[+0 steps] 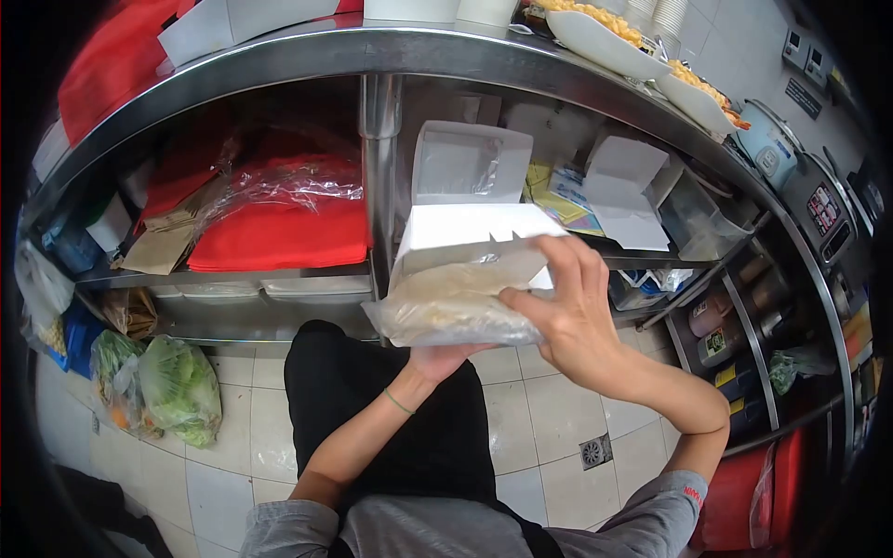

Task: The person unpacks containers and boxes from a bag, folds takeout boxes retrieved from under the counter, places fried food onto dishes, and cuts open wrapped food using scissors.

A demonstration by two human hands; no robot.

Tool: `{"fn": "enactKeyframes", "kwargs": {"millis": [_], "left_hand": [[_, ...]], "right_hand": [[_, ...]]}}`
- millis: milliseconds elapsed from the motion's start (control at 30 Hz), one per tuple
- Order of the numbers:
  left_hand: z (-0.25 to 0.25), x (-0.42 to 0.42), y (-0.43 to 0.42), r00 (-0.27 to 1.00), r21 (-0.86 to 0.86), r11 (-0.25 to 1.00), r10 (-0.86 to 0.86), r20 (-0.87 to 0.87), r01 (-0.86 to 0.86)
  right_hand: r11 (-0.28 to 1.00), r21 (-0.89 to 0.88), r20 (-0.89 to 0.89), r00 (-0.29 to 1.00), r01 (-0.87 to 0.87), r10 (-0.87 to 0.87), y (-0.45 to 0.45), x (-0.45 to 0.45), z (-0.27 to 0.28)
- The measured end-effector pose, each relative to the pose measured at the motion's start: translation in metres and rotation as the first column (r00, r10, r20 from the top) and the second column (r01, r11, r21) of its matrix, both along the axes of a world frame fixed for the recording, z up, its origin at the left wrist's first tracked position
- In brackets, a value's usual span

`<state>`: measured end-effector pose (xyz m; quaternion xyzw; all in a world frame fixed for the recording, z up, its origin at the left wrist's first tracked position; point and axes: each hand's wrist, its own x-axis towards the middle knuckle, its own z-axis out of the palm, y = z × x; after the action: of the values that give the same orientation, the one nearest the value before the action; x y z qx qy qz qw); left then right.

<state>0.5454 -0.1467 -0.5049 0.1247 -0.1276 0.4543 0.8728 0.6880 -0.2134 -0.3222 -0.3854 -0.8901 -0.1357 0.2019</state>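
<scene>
A clear plastic bag with pale contents [456, 302] is held over my lap, in front of an open white carton [479, 223]. What the contents are, I cannot make out. My left hand [442, 361] supports the bag from below, its fingers mostly hidden behind it. On the right, my right hand [569, 298] grips the bag's upper corner between thumb and bent fingers. The carton's lid stands up behind the bag, and its lower front is partly covered by it.
Another open white carton [625, 200] sits on the lower shelf, near a plastic bin [712, 219]. Red bags [279, 232] lie at left. Plates of fries [609, 42] stand on the steel counter [446, 58]. Bagged greens [177, 391] rest on the floor.
</scene>
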Motion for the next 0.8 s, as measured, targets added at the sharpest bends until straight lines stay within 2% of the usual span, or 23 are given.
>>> {"fn": "enactKeyframes", "kwargs": {"millis": [67,133,200,267,333,367,433,467,533,633,667,733,800], "left_hand": [[-0.002,-0.001,-0.001,0.998,0.014,1.0,-0.01,-0.063,0.011],[-0.01,-0.001,0.0,0.984,0.002,0.999,-0.035,-0.175,0.036],[-0.014,0.0,0.0,0.986,-0.02,0.999,-0.052,-0.159,0.05],[-0.016,0.001,-0.002,0.988,-0.038,0.997,-0.067,-0.139,0.062],[-0.018,0.001,-0.004,0.976,-0.14,0.99,-0.024,-0.218,-0.007],[-0.015,-0.002,-0.009,0.975,-0.136,0.991,-0.02,-0.219,-0.01],[-0.007,-0.006,-0.022,0.927,-0.083,0.993,0.045,-0.371,-0.081],[0.0,-0.013,-0.03,0.928,-0.082,0.993,0.049,-0.369,-0.085],[0.017,-0.039,-0.049,0.749,0.024,0.966,0.217,-0.626,-0.259],[0.032,-0.106,-0.072,0.394,0.167,0.923,0.305,-0.867,-0.346],[0.045,-0.131,-0.085,0.27,0.206,0.911,0.312,-0.911,-0.356],[0.071,-0.174,-0.113,0.106,0.272,0.888,0.331,-0.938,-0.371],[0.085,-0.206,-0.134,-0.014,0.37,0.815,0.407,-0.913,-0.445]], "right_hand": [[0.992,0.117,-0.009,0.999,0.044,-0.044,0.009,0.001,0.005],[0.995,0.08,0.045,0.997,0.065,-0.069,0.024,0.006,-0.002],[1.0,0.02,0.048,0.999,-0.022,0.021,0.043,0.009,-0.017],[0.998,0.062,0.059,0.998,-0.004,0.0,0.05,0.01,-0.017],[0.994,0.102,0.034,0.999,-0.038,0.034,0.056,0.012,-0.016],[0.994,0.106,0.033,0.999,-0.04,0.037,0.055,0.013,-0.014],[0.994,0.105,-0.018,1.0,-0.022,0.024,0.05,0.019,-0.003],[0.994,0.105,-0.016,0.999,-0.027,0.028,0.047,0.022,0.005],[0.998,0.054,-0.087,0.996,0.018,-0.013,0.038,0.033,0.02],[0.999,0.046,-0.209,0.978,0.023,-0.013,0.035,0.051,0.041],[0.999,0.013,-0.277,0.96,0.036,-0.031,0.036,0.054,0.047],[1.0,-0.018,-0.303,0.953,0.0,-0.006,0.046,0.058,0.053],[0.998,-0.041,-0.33,0.944,-0.04,0.024,0.056,0.057,0.056]]}}
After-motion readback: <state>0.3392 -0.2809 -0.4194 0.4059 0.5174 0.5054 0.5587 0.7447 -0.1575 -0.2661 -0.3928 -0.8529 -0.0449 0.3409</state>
